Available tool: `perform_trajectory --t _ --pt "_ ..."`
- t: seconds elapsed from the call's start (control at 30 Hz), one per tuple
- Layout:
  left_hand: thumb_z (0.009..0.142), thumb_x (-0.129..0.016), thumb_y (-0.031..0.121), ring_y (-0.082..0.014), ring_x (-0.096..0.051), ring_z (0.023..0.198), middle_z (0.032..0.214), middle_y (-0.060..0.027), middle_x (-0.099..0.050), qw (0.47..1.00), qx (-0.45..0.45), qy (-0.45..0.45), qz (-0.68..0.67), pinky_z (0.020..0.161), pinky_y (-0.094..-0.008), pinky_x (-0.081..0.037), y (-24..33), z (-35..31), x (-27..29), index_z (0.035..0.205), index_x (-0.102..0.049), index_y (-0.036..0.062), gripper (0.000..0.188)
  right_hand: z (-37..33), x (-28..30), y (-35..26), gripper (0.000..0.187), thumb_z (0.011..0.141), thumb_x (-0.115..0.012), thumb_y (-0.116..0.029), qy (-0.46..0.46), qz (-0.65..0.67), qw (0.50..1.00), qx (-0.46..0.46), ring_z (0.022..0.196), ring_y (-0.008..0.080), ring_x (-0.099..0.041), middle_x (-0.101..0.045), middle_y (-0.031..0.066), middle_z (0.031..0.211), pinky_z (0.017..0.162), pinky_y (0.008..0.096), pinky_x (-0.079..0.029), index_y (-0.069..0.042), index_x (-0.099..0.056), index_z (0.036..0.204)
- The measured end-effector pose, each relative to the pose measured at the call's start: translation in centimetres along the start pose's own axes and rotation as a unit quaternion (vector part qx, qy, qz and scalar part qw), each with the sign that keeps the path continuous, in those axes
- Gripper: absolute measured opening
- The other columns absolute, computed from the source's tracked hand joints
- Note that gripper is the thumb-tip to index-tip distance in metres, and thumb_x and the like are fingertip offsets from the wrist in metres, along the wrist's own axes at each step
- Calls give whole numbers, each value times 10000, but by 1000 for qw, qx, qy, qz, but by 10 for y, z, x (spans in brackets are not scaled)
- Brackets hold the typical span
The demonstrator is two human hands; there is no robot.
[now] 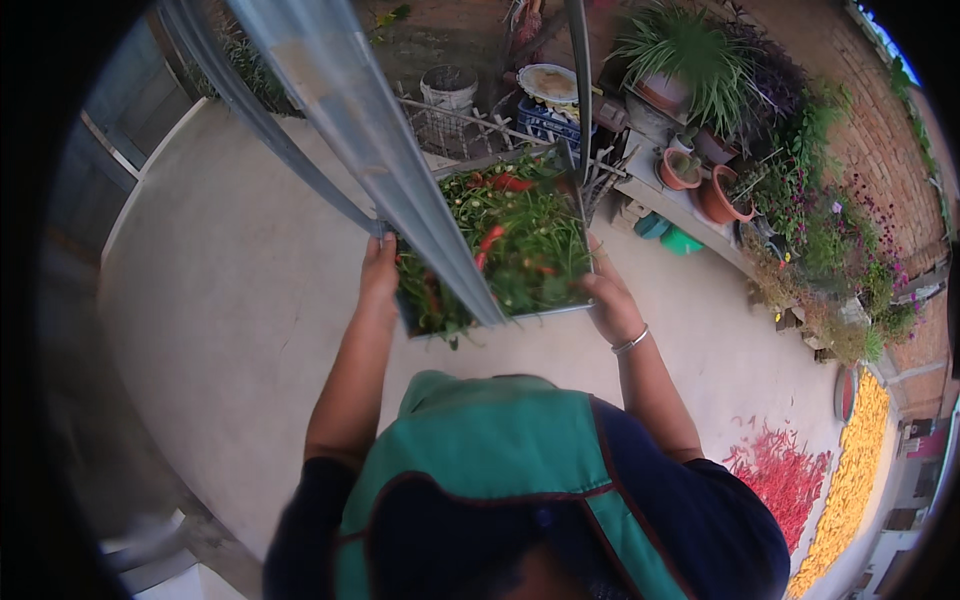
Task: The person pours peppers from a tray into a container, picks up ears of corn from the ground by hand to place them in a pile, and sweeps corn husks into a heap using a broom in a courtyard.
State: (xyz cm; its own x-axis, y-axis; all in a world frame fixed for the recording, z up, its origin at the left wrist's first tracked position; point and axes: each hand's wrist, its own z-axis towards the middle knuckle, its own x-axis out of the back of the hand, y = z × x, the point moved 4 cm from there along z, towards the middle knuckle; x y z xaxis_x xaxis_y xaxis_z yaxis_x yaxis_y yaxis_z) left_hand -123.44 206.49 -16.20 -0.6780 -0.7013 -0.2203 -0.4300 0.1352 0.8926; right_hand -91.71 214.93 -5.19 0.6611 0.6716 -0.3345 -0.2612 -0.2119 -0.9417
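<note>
Both of my hands hold a rectangular metal-edged tray (pixel 552 312) in front of me. It is full of green pepper stems and leaves (pixel 540 235), with several red peppers (pixel 490 240) among them. At the tray's left side, my left hand (pixel 379 268) is closed on the edge, its fingers partly hidden. My right hand (pixel 614 300), with a bracelet at the wrist, grips the near right corner, thumb on top. A broad grey metal bar (pixel 365 140) crosses in front of the tray and hides part of it. A thinner bar (pixel 290 150) runs down to my left hand.
Beyond the tray stand a white bucket (pixel 449 88), a wire rack (pixel 440 130) and a blue crate (pixel 548 122). Potted plants (pixel 680 168) line a ledge at right by a brick wall (pixel 890 130). Red peppers (pixel 780 475) and yellow corn (pixel 845 490) are spread on the concrete floor (pixel 240 260).
</note>
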Motion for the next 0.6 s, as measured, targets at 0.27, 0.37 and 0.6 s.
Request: perform_trajectory --t 0.27,0.37,0.6 --pt "907 -420 251 -136 -458 895 1044 -46 -532 996 -74 -56 2 815 -270 -355 102 277 -50 1229 -401 95 359 363 91 22 600 890 -368 -425 146 -147 974 96 1249 152 -253 -328 82 1336 1034 263 -129 -32 -262 1330" --pt "908 -410 244 -138 -470 876 1036 -45 -532 992 -93 -76 40 793 -274 -368 139 379 -83 1207 -409 92 336 465 138 41 485 891 -419 -312 167 -202 963 56 1148 157 -364 -387 84 1270 972 270 -266 -14 -340 1265" --pt "896 -411 189 -128 -473 915 1059 -37 -515 989 -105 -85 56 796 -253 -371 174 596 -137 1204 -404 78 327 641 193 65 419 866 -407 -178 293 -129 947 25 1165 181 -366 -423 85 1249 980 274 -249 -21 -381 1254"
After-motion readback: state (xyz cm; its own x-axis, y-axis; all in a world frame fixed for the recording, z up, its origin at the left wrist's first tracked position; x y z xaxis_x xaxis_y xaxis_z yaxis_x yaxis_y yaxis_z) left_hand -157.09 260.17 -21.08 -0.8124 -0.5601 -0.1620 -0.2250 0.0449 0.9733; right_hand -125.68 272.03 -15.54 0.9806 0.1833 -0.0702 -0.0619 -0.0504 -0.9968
